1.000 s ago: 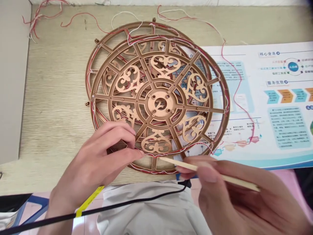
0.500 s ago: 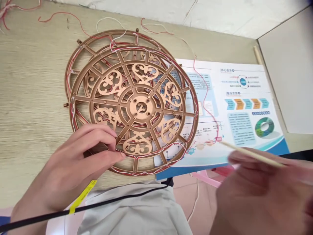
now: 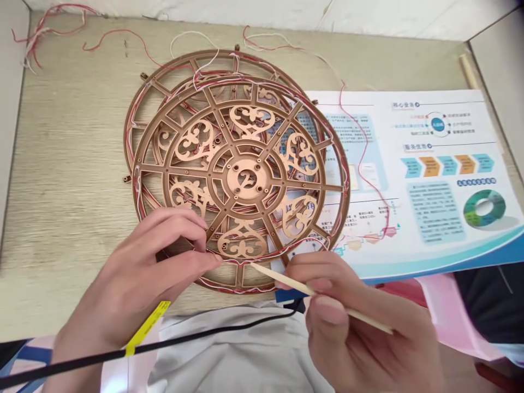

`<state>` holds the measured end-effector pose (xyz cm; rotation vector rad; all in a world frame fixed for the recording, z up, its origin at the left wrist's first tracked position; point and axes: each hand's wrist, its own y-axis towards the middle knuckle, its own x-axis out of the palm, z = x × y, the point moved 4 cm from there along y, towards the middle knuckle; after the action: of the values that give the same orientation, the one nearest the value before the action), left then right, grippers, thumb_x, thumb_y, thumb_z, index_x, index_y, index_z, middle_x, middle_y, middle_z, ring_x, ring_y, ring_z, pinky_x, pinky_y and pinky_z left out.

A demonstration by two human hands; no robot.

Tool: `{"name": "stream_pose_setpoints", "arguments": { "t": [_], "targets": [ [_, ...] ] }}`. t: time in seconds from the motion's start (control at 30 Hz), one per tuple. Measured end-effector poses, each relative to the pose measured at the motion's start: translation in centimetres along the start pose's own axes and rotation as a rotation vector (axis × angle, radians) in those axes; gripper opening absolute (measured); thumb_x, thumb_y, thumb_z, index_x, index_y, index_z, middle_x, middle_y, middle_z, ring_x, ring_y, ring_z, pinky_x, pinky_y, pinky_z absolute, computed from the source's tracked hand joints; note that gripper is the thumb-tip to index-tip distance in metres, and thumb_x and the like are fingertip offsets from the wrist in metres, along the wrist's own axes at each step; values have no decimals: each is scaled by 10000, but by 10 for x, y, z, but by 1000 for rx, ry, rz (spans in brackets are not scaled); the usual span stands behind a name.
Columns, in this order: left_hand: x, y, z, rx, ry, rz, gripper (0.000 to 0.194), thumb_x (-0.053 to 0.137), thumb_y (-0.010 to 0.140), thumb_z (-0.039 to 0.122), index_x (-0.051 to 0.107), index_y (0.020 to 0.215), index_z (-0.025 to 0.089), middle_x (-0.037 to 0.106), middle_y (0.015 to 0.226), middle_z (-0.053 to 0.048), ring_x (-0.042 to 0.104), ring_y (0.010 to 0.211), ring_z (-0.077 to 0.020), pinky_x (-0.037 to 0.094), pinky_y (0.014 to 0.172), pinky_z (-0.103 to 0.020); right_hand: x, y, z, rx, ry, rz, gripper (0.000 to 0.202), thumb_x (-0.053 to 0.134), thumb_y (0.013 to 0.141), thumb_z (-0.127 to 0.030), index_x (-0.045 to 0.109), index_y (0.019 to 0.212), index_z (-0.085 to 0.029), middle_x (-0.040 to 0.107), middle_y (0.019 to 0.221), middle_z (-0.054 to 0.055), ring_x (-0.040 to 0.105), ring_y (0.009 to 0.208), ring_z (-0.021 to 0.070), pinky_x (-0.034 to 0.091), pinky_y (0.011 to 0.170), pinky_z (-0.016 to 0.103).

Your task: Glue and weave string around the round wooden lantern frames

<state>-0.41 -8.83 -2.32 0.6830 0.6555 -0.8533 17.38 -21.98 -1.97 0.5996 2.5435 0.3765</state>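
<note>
A round bronze-coloured frame point(image 3: 247, 180) with scrollwork and a "2" at its hub overlaps a similar frame point(image 3: 143, 87) beneath it. Red and white wires point(image 3: 286, 248) run along its rim. At the lower left of the upper frame, my left hand point(image 3: 143, 267) pinches the rim and wires between thumb and fingers. My right hand point(image 3: 360, 322) grips a pale thin stick point(image 3: 282, 277), whose tip meets the wires at the lower rim, just right of my left fingertips.
A printed sheet point(image 3: 442, 207) lies partly under the frames at the right. Loose wires point(image 3: 45, 27) lie at the back left. A black cable point(image 3: 204, 333) with a yellow tag point(image 3: 149, 327) crosses in front of the grey clothing point(image 3: 241, 355).
My right hand has moved left with the stick, bringing its tip from over the sheet to the lower rim. The view has shifted slightly; my left hand keeps its hold.
</note>
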Motion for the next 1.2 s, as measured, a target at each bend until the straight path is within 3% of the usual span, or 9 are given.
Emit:
{"name": "stream_pose_setpoints", "arguments": {
  "t": [0.47,0.67,1.0,1.2],
  "targets": [
    [-1,2,2,6,3,-1,190,625,978,150,715,1009,315,631,1003,23,586,1129,-139,500,996,-288,8,12,-7,-74,-172,-115,180,571,895,-52,572,848,-226,714,708,8,644,729,176,575,630,286],
    [-1,4,3,9,-15,-7,177,633,971,131,713,993,288,619,1008,27,573,1139,-123,471,1025,-271,7,12,-5,-42,-174,-92,177,582,908,-83,586,807,-228,703,699,5,655,749,176,572,652,270],
    [0,2,3,-18,-33,22,190,661,948,113,692,969,300,630,1005,36,584,1121,-139,491,997,-302,10,15,-6,-95,-120,-65,201,581,889,-29,611,920,-226,721,763,18,624,790,186,571,683,315],
    [1,0,1,29,10,22,191,670,942,116,695,1009,293,612,1033,37,568,1141,-131,459,1074,-296,9,12,-2,-69,-100,-102,195,607,896,-41,625,937,-231,727,827,31,639,878,205,574,740,348]
  ]
}}
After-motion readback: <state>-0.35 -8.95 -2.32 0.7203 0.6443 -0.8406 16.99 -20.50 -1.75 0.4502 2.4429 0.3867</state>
